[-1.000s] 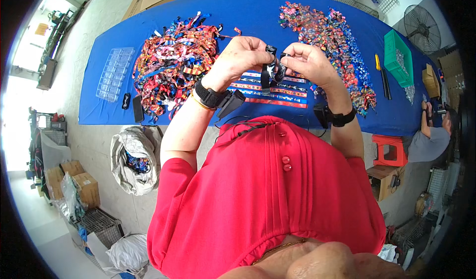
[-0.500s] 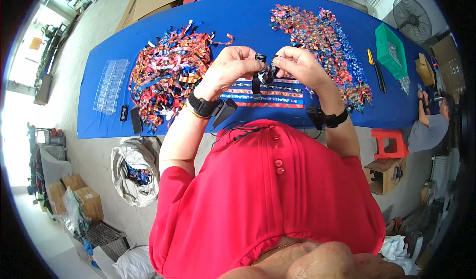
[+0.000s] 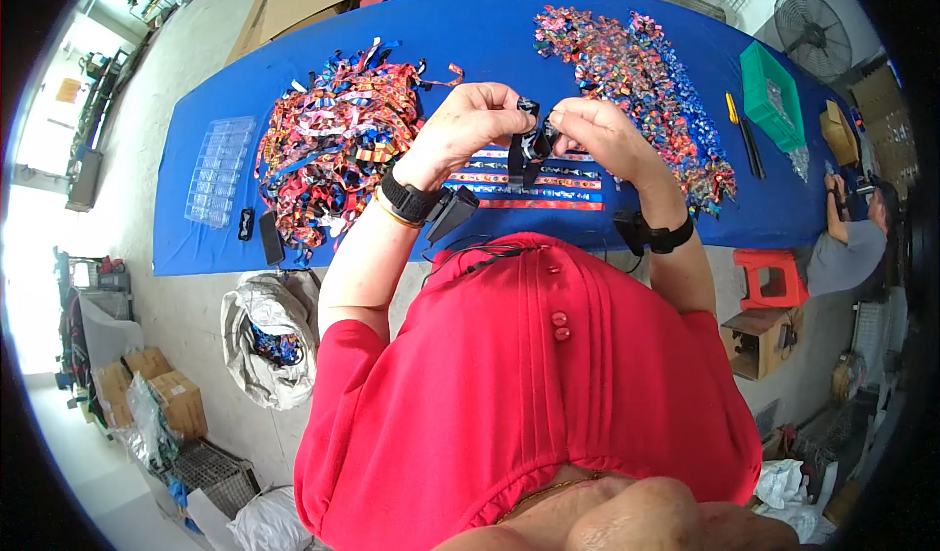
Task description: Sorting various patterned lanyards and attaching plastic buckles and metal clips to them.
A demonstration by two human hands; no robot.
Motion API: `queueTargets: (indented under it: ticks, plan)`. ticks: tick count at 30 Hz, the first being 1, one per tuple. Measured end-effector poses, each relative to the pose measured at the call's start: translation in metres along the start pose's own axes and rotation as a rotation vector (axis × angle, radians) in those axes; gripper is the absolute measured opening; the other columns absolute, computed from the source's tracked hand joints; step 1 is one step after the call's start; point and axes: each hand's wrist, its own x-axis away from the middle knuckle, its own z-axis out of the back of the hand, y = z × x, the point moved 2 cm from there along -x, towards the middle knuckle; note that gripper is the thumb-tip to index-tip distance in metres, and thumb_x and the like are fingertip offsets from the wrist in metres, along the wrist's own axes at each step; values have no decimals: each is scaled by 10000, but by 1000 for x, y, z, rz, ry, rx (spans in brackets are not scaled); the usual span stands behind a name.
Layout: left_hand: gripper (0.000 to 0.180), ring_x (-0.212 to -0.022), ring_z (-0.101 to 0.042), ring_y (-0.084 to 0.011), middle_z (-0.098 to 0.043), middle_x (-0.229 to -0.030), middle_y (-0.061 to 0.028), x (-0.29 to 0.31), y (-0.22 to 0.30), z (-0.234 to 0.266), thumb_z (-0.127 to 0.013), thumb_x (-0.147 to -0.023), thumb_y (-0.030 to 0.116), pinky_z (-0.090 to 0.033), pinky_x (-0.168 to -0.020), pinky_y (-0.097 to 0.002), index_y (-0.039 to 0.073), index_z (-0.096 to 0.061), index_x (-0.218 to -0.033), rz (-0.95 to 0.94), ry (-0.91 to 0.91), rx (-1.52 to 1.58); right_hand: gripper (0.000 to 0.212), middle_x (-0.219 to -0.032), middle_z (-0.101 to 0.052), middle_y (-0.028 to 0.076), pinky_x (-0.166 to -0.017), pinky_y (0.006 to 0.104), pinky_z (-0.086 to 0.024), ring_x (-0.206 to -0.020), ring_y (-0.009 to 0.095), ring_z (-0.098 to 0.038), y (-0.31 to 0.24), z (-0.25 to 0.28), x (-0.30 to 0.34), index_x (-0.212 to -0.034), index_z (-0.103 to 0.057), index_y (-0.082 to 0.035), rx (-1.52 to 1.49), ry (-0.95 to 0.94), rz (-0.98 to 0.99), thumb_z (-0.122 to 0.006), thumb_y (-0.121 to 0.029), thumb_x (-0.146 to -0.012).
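Note:
My left hand point(image 3: 473, 128) pinches one part of a black ribbon strap with a white pattern point(image 3: 529, 151). Facing it, my right hand point(image 3: 605, 136) has its thumb and fingertips closed on another part of the same strap. Between the two hands the strap is looped, and a length of it hangs down. Beneath lie several flat patterned strips point(image 3: 548, 193) in parallel rows, red, blue and light ones, partly covered by the strap and my hands. On the left rises a tangled heap of colourful ribbon straps point(image 3: 338, 125).
A spread of small bunched ribbon pieces point(image 3: 646, 91) covers the table's right part. Beyond it lie a yellow-and-black tool point(image 3: 739, 125) and a green bin point(image 3: 772, 100). A clear compartment tray point(image 3: 220, 174) and a dark phone-like slab point(image 3: 270, 238) lie at left. A co-worker point(image 3: 852, 247) sits far right.
Both hands have shifted slightly to the right with the black strap. Its hanging part now looks wider and more folded, and the left hand's grip sits a bit higher.

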Motion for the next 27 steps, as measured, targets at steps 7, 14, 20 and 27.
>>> queueTargets:
  ticks: [7, 14, 20, 27]
  plan:
    - [91, -626, -512, -55, -584, -713, 25, -3, -2, 2, -655, -798, 120, -416, -590, -211, 50, -603, -774, -2, -59, -98, 197, -783, -574, 17, -660, 236, -461, -713, 98, -565, -4, 0, 0, -866, -570, 12, 18, -42, 25, -465, -144, -924]
    - [117, -586, -459, -34, -541, -659, 47, -3, -6, -3, -640, -793, 130, -357, -536, -194, 66, -581, -714, 42, -52, -113, 229, -674, -560, 59, -594, 274, -453, -634, 116, -546, -13, -3, 2, -834, -575, 12, 149, 20, 145, -492, -187, -913]
    - [96, -588, -457, -33, -545, -664, 49, 0, -7, -3, -634, -784, 127, -355, -537, -193, 61, -588, -730, 39, -39, -135, 237, -649, -546, 54, -568, 279, -437, -608, 114, -527, -18, -5, 1, -809, -563, -3, 202, 22, 138, -497, -201, -920]
    - [91, -602, -464, -32, -544, -668, 53, 2, -7, -3, -637, -784, 116, -360, -551, -193, 66, -585, -728, 27, -14, -150, 215, -677, -561, 24, -569, 247, -442, -623, 100, -567, -20, -5, 2, -828, -548, -24, 257, 0, 102, -498, -209, -926]
